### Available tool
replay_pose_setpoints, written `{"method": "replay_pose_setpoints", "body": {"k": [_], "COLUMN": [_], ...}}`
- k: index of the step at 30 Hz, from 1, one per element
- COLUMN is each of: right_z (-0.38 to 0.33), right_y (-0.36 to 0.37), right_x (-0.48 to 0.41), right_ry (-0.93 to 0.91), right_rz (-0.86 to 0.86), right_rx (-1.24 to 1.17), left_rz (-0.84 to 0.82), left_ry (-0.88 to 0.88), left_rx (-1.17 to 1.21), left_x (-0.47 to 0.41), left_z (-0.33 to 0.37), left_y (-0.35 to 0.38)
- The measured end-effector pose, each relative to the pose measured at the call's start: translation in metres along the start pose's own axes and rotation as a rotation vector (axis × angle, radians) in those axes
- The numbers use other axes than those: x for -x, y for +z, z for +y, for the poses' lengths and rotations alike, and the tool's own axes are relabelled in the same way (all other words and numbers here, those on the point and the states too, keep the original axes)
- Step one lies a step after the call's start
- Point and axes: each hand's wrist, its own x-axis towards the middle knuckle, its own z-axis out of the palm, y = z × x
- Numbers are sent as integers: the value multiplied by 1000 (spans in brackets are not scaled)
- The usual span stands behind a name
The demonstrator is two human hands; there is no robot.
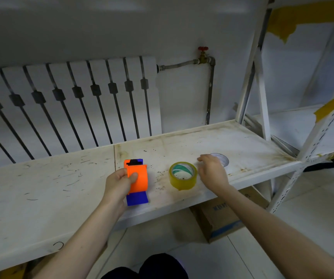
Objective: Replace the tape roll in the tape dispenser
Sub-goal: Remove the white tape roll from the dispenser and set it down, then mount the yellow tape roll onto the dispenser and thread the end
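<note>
An orange and blue tape dispenser rests on the white shelf, and my left hand grips its left side. To its right a yellowish tape roll lies flat on the shelf. Behind it lies a whitish, nearly bare roll core, partly hidden by my right hand. That hand hovers between the two rolls with its fingers spread and nothing in it.
The shelf is scratched and stained, with its front edge close to me. A metal rack upright rises at the right. A radiator and a pipe with a red valve stand behind. A cardboard box sits under the shelf.
</note>
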Motion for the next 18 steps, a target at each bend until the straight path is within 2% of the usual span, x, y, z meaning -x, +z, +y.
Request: {"method": "replay_pose_setpoints", "body": {"k": [3, 7, 11, 18], "right_z": [-25, -41, -42, -37], "right_y": [11, 27, 36, 36], "right_x": [8, 17, 20, 23], "right_ry": [-72, -141, -158, -117], "right_rz": [-102, -244, -221, -180], "right_rx": [-8, 189, 285, 247], "left_rz": [-1, 17, 40, 94], "left_ry": [8, 9, 17, -8], "left_rx": [7, 33, 31, 46], "left_x": [0, 4, 6, 4], "left_z": [-1, 0, 0, -7], "left_y": [-1, -4, -12, -24]}}
